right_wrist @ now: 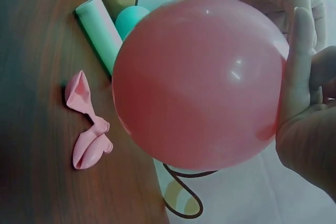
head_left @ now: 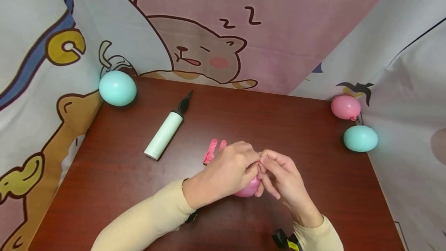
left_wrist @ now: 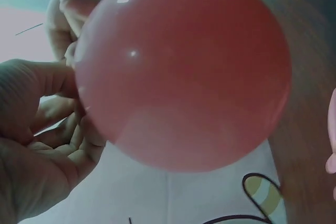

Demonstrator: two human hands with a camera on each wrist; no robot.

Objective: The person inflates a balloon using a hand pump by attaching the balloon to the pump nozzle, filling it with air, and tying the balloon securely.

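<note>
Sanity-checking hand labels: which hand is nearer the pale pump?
Left. In the head view, the left hand is to the right of the pump and nearer the camera; the right hand is farther right, past the left hand.

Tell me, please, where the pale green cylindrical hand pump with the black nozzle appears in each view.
Head: the pale green cylindrical hand pump lies left of centre, nozzle pointing up and right.
Left wrist: not in this picture.
Right wrist: upper left, partly hidden behind a balloon.
Shared landmark: that inflated, round pink balloon, small and partly covered just below centre in the head view, large and central in both wrist views.
</note>
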